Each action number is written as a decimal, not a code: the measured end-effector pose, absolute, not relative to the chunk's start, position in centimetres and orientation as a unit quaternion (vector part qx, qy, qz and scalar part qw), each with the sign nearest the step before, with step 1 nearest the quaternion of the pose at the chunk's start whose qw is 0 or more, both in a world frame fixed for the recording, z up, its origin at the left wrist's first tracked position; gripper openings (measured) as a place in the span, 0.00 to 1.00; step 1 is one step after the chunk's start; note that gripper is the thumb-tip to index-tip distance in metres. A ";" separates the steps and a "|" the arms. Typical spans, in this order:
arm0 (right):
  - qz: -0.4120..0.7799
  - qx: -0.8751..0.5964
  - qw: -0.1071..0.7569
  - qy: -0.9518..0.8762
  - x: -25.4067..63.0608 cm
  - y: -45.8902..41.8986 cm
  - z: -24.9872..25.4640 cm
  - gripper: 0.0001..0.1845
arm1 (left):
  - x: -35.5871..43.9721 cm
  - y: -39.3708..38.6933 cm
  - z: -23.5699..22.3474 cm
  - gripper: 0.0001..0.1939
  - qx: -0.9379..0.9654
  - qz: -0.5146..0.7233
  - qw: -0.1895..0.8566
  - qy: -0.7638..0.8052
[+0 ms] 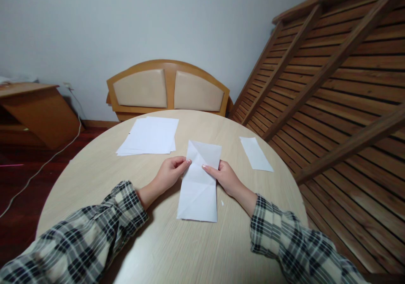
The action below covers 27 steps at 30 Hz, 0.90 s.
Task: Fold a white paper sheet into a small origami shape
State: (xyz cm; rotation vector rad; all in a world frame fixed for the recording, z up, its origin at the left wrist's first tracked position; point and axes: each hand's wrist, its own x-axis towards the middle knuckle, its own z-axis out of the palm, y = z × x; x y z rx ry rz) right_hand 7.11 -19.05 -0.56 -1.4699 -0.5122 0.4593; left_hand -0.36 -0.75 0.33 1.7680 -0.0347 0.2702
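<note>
A folded sheet of white paper point(198, 193) with diagonal and crosswise creases is held upright-long in front of me, over the middle of the table. My left hand point(171, 172) pinches its left edge between thumb and fingers. On the opposite edge, my right hand point(226, 177) grips it, thumb lying across the front and the other fingers hidden behind. Both hands are closed on the paper at about the same height, a little above its middle. A tiny white scrap point(222, 203) lies just right of the paper.
The round wooden table point(152, 250) carries a stack of white sheets point(152, 135) at the back left and a narrow paper strip point(256, 154) at the right. Behind stands a padded headboard point(171, 85). A slatted wooden frame point(344, 106) leans on the right; a desk point(34, 111) is left.
</note>
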 end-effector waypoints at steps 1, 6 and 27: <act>0.200 -0.663 0.685 -0.227 7.1 -19.0 -0.5 0.21 | -0.4 -0.9 0.4 0.15 0.771 0.107 0.627 -0.019; 0.160 -0.677 0.683 -0.223 7.0 -19.0 -0.5 0.22 | -0.9 -1.3 1.1 0.16 0.793 0.072 0.604 -0.031; 0.173 -0.638 0.724 -0.196 7.0 -18.8 -0.4 0.29 | -0.7 -1.2 1.0 0.16 0.784 0.060 0.618 -0.023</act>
